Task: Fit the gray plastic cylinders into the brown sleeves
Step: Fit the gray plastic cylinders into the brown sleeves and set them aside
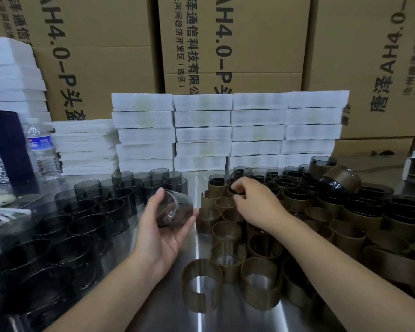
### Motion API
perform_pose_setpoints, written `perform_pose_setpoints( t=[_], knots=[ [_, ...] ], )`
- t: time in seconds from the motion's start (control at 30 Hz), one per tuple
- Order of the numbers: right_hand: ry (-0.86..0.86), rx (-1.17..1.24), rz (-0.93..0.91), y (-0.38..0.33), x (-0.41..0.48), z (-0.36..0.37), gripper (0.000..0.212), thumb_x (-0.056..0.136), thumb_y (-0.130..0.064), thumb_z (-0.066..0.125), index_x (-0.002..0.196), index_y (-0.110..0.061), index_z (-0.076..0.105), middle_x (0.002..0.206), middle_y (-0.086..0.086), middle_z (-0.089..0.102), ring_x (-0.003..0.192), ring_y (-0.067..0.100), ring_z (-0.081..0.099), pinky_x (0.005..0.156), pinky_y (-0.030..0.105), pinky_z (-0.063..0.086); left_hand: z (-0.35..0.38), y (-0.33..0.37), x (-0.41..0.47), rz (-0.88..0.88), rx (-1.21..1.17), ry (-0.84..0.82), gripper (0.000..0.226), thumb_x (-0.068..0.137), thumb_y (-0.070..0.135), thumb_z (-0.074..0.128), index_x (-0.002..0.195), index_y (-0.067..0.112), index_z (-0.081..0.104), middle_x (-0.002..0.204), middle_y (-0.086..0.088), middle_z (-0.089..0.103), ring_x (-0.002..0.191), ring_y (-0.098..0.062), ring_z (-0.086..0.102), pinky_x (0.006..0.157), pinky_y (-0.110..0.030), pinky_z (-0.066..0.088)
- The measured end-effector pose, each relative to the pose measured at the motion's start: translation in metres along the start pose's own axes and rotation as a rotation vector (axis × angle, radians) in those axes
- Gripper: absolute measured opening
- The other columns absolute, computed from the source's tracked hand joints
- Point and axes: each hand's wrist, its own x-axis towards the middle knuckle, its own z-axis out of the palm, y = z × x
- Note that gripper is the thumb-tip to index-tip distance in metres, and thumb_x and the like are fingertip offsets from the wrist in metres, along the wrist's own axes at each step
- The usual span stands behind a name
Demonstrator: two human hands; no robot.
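head view: my left hand (163, 231) is curled round one smoky gray translucent plastic cylinder (177, 207), held tilted over the middle of the shiny steel tabletop (153, 307). my right hand (256, 204) pinches the rim of one brown ribbed plastic sleeve (236, 191) among the crowd of brown sleeves (345, 233) on the right half. upright gray cylinders (86, 226) fill the left half, too many to count. along the back edge stand four stacks of five white foam blocks (228, 130) and one clear water bottle (42, 149), with three cardboard boxes (256, 44) behind.

Tilted gray cylinder (177, 208) beside brown sleeves (228, 233)
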Motion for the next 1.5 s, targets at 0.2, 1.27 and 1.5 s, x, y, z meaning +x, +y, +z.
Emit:
perform_pose_setpoints(
  t=[0.2,1.27,1.5],
  knots=[
    [-0.196,-0.323,0.240,0.025,0.005,0.003,0.035,0.098,-0.032,0.038,0.127,-0.019,0.052,0.133,0.007,0.046,0.127,0.031,0.031,0.096,0.040,0.036,0.000,0.001,-0.002,-0.060,-0.045,-0.001,0.052,0.064,0.038,0.074,0.104,0.007,0.061,0.078,-0.016,0.074,0.084,-0.036,0.072,0.063,-0.036,0.062],
    [0.433,-0.281,0.043,0.016,-0.002,-0.002,0.026,0.087,-0.013,0.054,0.109,-0.024,0.048,0.093,-0.004,0.054,0.104,0.021,0.044,0.083,0.032,0.019,0.000,-0.003,0.003,-0.100,0.085,-0.024,0.042,0.057,0.023,0.078,0.092,0.004,0.065,0.091,-0.021,0.071,0.101,-0.045,0.065,0.069,-0.041,0.061],
    [0.388,0.129,-0.219,-0.010,-0.007,-0.013,0.032,0.090,-0.020,0.055,0.120,-0.030,0.051,0.087,-0.020,0.052,0.082,0.006,0.050,0.063,0.021,0.031,0.001,-0.003,-0.002,-0.119,0.170,-0.059,0.045,0.058,0.027,0.076,0.098,0.009,0.068,0.100,-0.024,0.072,0.095,-0.042,0.069,0.061,-0.032,0.061]
  ],
)
